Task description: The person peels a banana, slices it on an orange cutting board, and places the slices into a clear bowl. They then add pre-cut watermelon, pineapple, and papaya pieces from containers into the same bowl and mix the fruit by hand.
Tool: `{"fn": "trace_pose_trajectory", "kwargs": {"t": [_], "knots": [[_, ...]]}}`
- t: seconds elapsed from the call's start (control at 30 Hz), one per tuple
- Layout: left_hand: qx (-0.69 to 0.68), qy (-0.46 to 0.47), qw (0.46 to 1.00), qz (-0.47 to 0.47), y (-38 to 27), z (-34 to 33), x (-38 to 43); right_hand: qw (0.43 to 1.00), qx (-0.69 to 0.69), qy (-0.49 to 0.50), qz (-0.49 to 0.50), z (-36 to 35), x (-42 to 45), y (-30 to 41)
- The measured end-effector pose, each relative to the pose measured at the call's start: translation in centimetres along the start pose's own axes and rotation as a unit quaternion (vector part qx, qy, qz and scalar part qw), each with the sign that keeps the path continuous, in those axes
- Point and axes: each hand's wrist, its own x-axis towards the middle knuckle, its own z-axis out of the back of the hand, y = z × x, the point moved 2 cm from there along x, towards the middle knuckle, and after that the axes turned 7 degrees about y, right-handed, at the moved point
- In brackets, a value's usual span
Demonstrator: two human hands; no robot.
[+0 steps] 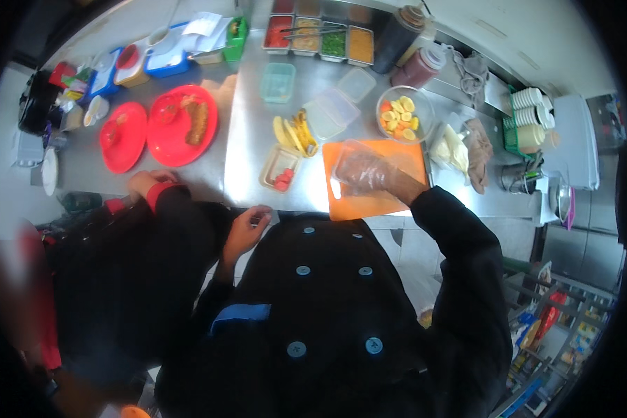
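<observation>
My right hand, in a clear plastic glove, holds a clear plastic container over the orange cutting board; its fingertips are hard to make out. My left hand is bare and hangs at the counter's front edge, fingers loosely curled around nothing. Between the hands, a small tub contains red-pink pieces. Behind it lie banana peels. A clear bowl of cut yellow and orange fruit stands beyond the board. Clear lids and a greenish container rest on the steel counter.
Left of me, a co-worker's hands rest near two red plates with food. At the back stand metal topping pans with tongs and sauce bottles. A plastic bag, brown cloth and green basket of cups stand right.
</observation>
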Motion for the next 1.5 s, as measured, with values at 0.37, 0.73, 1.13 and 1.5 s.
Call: {"fn": "trace_pose_trajectory", "kwargs": {"t": [0.37, 0.73, 1.13, 1.5], "knots": [[-0.044, -0.016, 0.995, 0.083, 1.5, -1.2, 0.6, 0.964, 0.25, -0.086, -0.042, 1.7, -2.3, -0.3], [-0.099, -0.064, 0.992, 0.049, 0.5, -1.3, -0.5, 0.846, 0.382, -0.325, -0.178, 2.3, -9.5, -7.2], [-0.074, -0.128, 0.989, 0.007, -4.1, 0.8, 1.0, 0.869, 0.299, -0.245, -0.309, 2.7, -12.3, -10.6], [-0.061, -0.122, 0.991, 0.016, -4.6, 0.3, 1.3, 0.82, 0.393, -0.24, -0.34, 0.4, -10.1, -10.5]]}}
